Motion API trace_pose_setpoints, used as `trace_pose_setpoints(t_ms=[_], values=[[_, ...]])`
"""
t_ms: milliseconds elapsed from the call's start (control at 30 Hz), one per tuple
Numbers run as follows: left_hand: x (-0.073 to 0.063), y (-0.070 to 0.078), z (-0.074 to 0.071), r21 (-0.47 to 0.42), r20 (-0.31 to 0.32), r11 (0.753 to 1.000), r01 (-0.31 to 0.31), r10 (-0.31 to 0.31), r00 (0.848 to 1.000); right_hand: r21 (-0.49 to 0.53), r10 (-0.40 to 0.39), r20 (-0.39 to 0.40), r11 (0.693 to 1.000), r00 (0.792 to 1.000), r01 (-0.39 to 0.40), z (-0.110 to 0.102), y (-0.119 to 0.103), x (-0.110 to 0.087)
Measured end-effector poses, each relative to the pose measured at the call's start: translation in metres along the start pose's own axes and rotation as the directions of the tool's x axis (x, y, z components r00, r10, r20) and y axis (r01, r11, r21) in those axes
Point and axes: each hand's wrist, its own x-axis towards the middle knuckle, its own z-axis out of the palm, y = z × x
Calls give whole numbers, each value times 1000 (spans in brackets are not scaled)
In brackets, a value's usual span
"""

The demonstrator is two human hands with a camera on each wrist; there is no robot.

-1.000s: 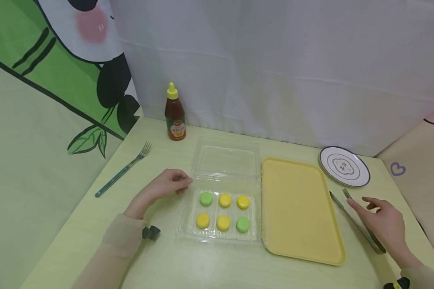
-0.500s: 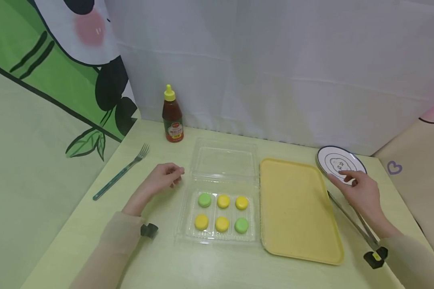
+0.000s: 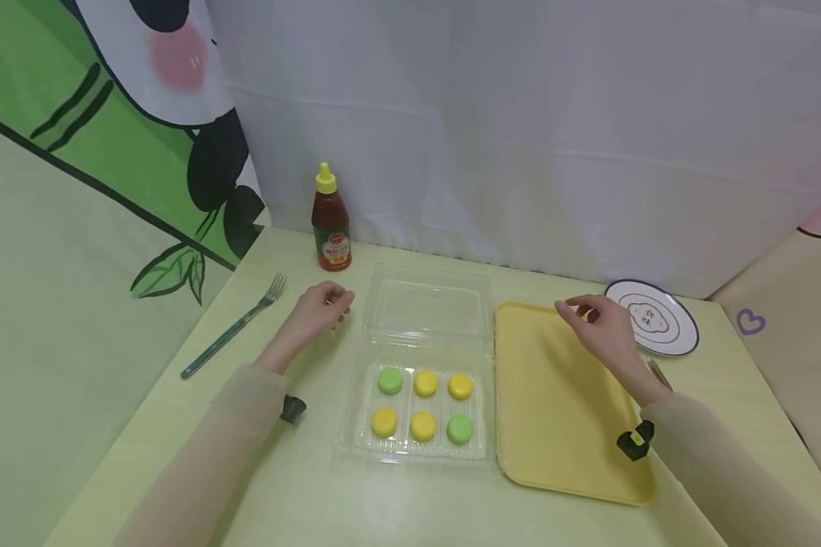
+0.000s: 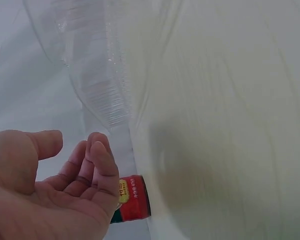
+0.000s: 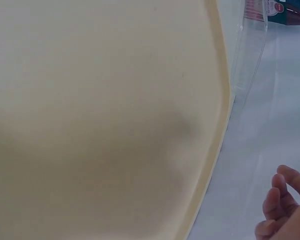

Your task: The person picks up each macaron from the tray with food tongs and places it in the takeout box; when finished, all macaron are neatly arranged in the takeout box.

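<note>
My left hand [image 3: 317, 311] hovers left of the clear plastic box [image 3: 427, 346], fingers loosely bent and holding nothing; in the left wrist view a gap shows between its thumb and fingers. Over the far part of the yellow tray [image 3: 554, 425] is my right hand [image 3: 602, 330], relaxed and with nothing in it. The box lies with its lid [image 3: 429, 300] folded back. Yellow macarons [image 3: 423, 425] and green macarons [image 3: 459, 429] sit in its compartments. Tongs [image 3: 658, 374] lie right of the tray, mostly hidden by the right arm.
A sauce bottle [image 3: 331, 228] with a yellow cap stands at the back left. Nearer the left edge lies a fork [image 3: 236, 327] with a green handle. A white plate [image 3: 664, 323] is at the back right, partly behind the right hand. A white cloth [image 3: 506, 152] hangs behind the table.
My right hand has moved left and away from the tongs, past the plate, to above the tray. My left hand has shifted slightly up and away from the box's edge.
</note>
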Motion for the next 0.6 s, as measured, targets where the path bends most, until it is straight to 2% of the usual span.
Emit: trace_pose_setpoints(t_ms=[133,267,433,600], values=[[9,0,5,7,-16,1000,10,-10,1000,54,8,47,998,999,-11,19,-13,8],[17,-2,9,-7,-12,1000,17,-17,1000,107,54,129,992,990,-68,37,-23,16],[23,-1,17,-45,2,998,50,-50,999,177,109,229,973,967,-151,56,-33,21],[30,-2,24,-85,2,991,106,-106,994,264,167,306,931,937,-252,69,-39,24]])
